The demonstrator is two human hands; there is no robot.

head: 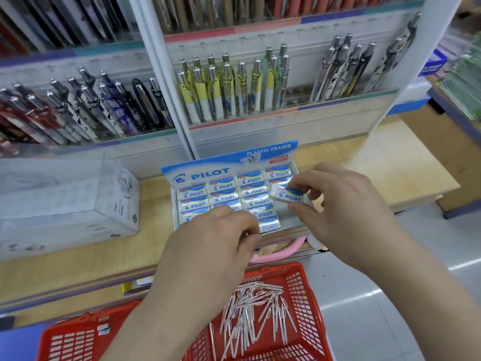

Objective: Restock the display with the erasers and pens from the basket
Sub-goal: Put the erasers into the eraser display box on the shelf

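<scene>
Red plastic mesh forms the basket at the bottom of the view, below the front edge of the wooden counter. A loose heap of pale pink pens lies on its floor, toward its right side.

On the counter, close to its front edge, stands the blue-and-white eraser box, its header card raised at the back. Rows of wrapped erasers fill it, labels up.

The right hand is at the box's right edge and pinches one eraser between thumb and fingertips, holding it tilted just above the right-hand column of the rows.

The left hand hangs over the front edge of the box, near the middle, with its fingers curled downward onto the front row. Whether they grip anything cannot be told, since the back of the hand hides them.

A grey carton sits on the counter just left of the eraser box. Behind both, along the counter's back edge, clear racks hold upright pens with patterned barrels.
</scene>
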